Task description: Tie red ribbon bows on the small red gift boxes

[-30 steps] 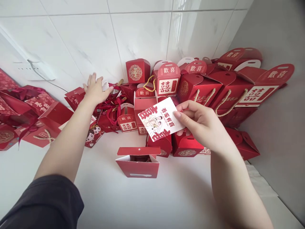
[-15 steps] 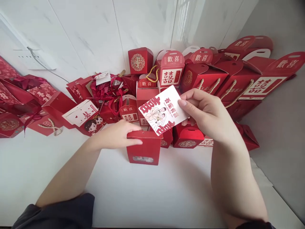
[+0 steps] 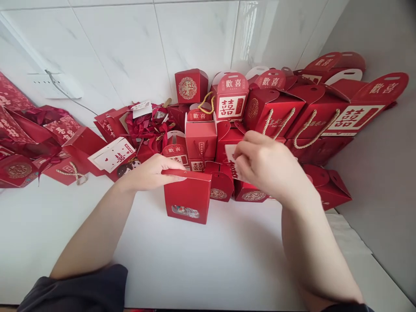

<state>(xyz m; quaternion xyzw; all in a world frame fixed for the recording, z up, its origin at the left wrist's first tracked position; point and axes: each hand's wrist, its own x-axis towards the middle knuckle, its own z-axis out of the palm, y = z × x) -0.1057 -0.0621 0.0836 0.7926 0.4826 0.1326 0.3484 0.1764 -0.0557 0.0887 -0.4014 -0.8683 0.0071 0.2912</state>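
Note:
A red box (image 3: 187, 193) with a small clear window low on its front stands upright on the white table (image 3: 195, 264). My left hand (image 3: 154, 173) grips its top edge at the left corner, thumb in front. To the right and a little higher, my right hand (image 3: 260, 160) is closed on a white card (image 3: 230, 158) with red print. The hand covers much of the card, which is held apart from the box. Directly behind the box are several more red gift boxes, one of them pink-red (image 3: 200, 138).
Rope-handled red boxes (image 3: 276, 110) are stacked at the back right beside the grey wall (image 3: 383, 173). Dark red ribbons (image 3: 149, 125) and red bags (image 3: 19, 125) lie at the back left. A cable (image 3: 65, 93) hangs from a wall socket.
My right hand has turned, so the card now shows its printed face only in part. The box has shifted slightly left with my left hand, and its window shows more clearly.

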